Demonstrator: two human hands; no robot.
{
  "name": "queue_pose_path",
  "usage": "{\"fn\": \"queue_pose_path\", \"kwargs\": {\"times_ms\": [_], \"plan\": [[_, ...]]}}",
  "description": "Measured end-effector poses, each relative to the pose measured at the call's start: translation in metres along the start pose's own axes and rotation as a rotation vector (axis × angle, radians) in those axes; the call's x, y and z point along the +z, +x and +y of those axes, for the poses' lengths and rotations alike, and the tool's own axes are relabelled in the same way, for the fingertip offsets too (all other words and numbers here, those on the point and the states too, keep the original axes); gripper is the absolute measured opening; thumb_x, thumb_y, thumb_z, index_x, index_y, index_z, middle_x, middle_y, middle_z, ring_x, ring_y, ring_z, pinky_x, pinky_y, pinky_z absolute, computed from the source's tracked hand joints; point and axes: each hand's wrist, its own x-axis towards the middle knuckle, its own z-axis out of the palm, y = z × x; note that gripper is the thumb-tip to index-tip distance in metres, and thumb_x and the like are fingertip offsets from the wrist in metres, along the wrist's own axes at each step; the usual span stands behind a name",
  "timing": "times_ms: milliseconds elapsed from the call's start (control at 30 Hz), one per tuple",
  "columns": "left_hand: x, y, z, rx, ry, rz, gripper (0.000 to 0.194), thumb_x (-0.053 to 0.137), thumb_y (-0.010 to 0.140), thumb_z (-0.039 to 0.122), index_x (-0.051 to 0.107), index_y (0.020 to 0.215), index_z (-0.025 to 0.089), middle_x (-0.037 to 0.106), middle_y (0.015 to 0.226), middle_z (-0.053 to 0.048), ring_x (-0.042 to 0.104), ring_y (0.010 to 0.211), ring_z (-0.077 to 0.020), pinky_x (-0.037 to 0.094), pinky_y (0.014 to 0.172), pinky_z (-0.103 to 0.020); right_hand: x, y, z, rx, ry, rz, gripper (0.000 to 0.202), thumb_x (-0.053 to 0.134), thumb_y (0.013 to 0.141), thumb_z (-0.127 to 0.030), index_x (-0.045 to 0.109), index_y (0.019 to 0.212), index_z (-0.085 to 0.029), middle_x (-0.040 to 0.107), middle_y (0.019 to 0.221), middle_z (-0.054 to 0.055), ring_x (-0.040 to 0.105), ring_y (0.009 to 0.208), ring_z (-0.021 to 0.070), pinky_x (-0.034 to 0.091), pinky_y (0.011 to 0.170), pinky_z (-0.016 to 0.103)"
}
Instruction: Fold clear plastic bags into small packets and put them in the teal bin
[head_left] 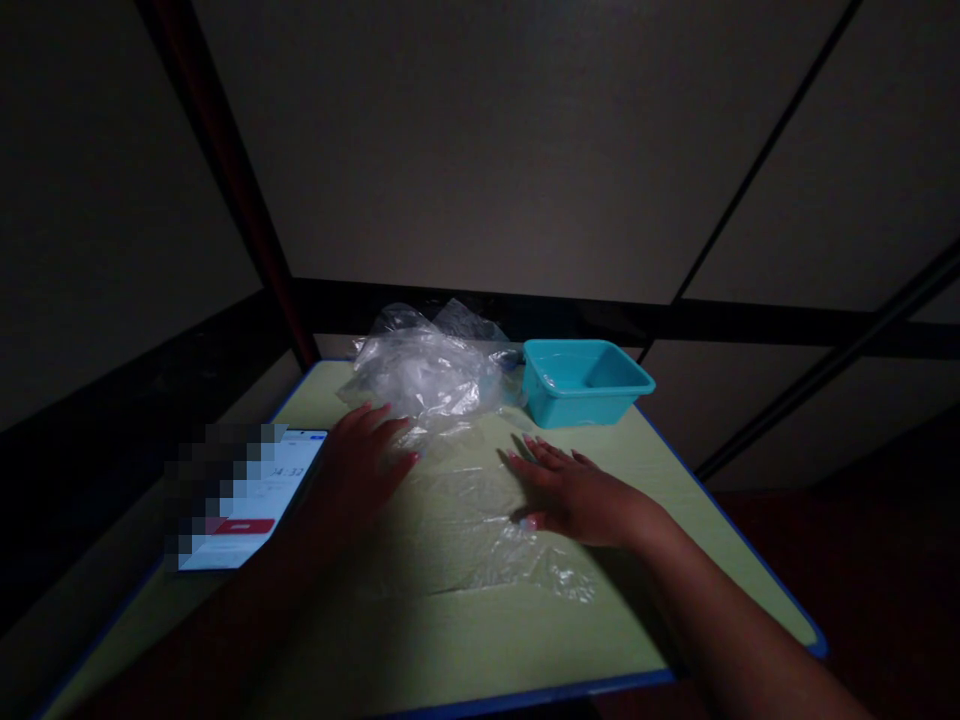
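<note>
A thin clear plastic bag (465, 530) lies spread and wrinkled on the table between my hands. My left hand (364, 460) is open over its left side, fingers apart, with nothing held. On the right, my right hand (566, 490) is also open, its fingers stretched out over the bag's right part. Whether either palm presses on the plastic I cannot tell. Beyond my hands sits a crumpled heap of clear plastic bags (431, 370). A turquoise plastic basin (581, 405) stands beside that heap, at the back right.
The small yellow-green table (600, 640) has a blue edge. A lit phone or tablet (255, 500), partly blurred out, lies at its left side next to my left forearm. Dark-trimmed panels (480, 150) rise close behind the table. The light is dim.
</note>
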Motion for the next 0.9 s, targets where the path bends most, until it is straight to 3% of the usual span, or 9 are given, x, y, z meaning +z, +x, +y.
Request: {"fn": "queue_pose_path", "kwargs": {"times_ms": [167,300,467,567,733,900], "plan": [[-0.009,0.009,-0.003,-0.11,-0.088,0.088,0.038,0.044,0.091,0.042,0.059,0.113,0.015,0.06,0.117,-0.014,0.052,0.113,-0.0318,0.041,0.1,-0.051,0.003,0.0,-0.01,-0.047,-0.018,-0.036,0.082,0.056,0.089,-0.05,0.01,0.154,-0.026,-0.006,0.159,0.01,-0.004,0.146,0.0282,0.01,0.114,0.057],[-0.01,0.008,0.0,-0.066,-0.115,0.092,0.039,0.042,0.092,0.045,0.057,0.116,0.018,0.058,0.121,-0.012,0.049,0.117,-0.0302,0.04,0.102,-0.05,0.008,0.001,-0.015,-0.088,-0.017,-0.051,0.085,0.059,0.087,-0.047,0.01,0.153,-0.027,-0.009,0.158,0.009,-0.006,0.146,0.0275,0.008,0.114,0.056],[-0.009,0.007,0.001,-0.037,-0.115,0.06,0.037,0.044,0.091,0.047,0.058,0.115,0.022,0.057,0.123,-0.01,0.048,0.118,-0.0299,0.04,0.103,-0.049,0.013,0.004,-0.009,-0.091,-0.004,-0.025,0.083,0.059,0.088,-0.041,0.01,0.153,-0.028,-0.01,0.158,0.008,-0.006,0.146,0.0267,0.012,0.114,0.054],[-0.009,0.007,0.002,-0.039,-0.124,0.03,0.037,0.043,0.092,0.046,0.06,0.112,0.02,0.059,0.117,-0.011,0.051,0.113,-0.0295,0.042,0.099,-0.047,0.013,0.007,-0.003,-0.035,-0.038,0.017,0.08,0.056,0.09,-0.032,0.007,0.153,-0.032,-0.01,0.159,0.006,-0.005,0.146,0.0262,0.015,0.114,0.055],[-0.011,0.004,0.01,-0.044,-0.169,-0.047,0.038,0.041,0.093,0.043,0.061,0.109,0.016,0.061,0.111,-0.011,0.055,0.107,-0.0273,0.046,0.096,-0.044,0.013,0.013,0.006,0.048,-0.043,0.058,0.076,0.051,0.091,-0.031,0.008,0.154,-0.031,-0.006,0.16,0.008,-0.003,0.146,0.0295,0.013,0.112,0.059],[-0.018,0.004,0.018,0.024,-0.2,-0.143,0.037,0.033,0.095,0.033,0.06,0.114,0.015,0.061,0.115,-0.011,0.055,0.11,-0.0256,0.045,0.098,-0.043,0.014,0.01,-0.002,-0.089,-0.008,0.108,0.074,0.052,0.092,-0.033,0.012,0.153,-0.03,-0.002,0.16,0.009,0.0,0.146,0.0284,0.012,0.113,0.059]]}}
